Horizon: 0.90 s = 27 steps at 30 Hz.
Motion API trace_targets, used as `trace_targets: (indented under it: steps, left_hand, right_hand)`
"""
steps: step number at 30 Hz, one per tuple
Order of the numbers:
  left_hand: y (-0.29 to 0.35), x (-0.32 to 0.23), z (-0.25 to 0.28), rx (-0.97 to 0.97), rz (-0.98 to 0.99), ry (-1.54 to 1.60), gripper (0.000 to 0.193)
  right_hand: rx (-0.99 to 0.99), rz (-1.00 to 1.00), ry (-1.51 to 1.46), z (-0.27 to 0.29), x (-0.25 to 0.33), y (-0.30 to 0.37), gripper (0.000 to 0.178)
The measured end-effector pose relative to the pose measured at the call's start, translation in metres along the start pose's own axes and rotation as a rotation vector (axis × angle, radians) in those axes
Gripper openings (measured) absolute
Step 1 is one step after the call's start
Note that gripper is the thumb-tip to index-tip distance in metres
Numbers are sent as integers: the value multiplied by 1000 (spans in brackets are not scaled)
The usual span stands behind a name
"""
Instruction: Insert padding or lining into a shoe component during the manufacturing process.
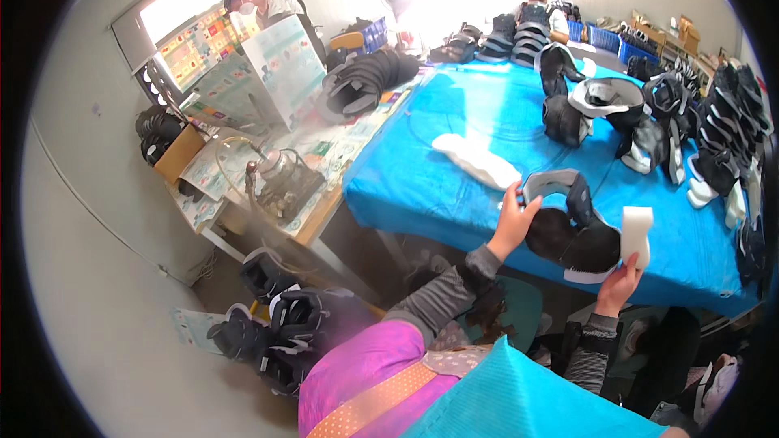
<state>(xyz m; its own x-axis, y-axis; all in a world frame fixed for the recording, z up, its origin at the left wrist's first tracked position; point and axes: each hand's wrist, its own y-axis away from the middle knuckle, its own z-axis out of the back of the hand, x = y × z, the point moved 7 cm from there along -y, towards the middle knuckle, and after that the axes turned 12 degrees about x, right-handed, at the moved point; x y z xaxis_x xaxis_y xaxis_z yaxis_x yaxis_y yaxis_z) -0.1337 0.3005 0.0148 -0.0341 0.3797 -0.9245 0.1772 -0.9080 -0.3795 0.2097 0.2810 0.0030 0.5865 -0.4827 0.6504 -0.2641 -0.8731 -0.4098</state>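
Observation:
My left hand [513, 223] grips the left edge of a black padded boot liner [578, 245] with grey lining, its thumb and fingers closed at the rim. The liner lies tilted at the near edge of the blue-covered table [406, 166], its opening toward the far side. In my right hand [620, 287] is a white foam piece [637, 231], pinched at its lower end and held upright just right of the liner. A long white insole-shaped piece [477, 162] lies on the blue cover, beyond my left hand.
Several black and grey liners [604, 101] stand at the far right, with more stacked along the right edge [730, 113]. A side table at left bears a machine [284, 182] and a row of dark liners [365, 81]. Two people [264, 8] work at the back.

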Motion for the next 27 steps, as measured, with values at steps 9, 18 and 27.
trace_targets:
  steps: [9,18,27]
  left_hand:
    - [26,-22,3,-65,-11,-435,69]
    - [59,-33,-26,-8,-125,-245,77]
    - [64,-16,-46,191,22,334,61]
  right_hand:
    - [-90,-26,305,-29,2,-8,42]
    - [635,-67,185,-238,55,-6,49]
    - [919,-318,593,-241,-28,8,47]
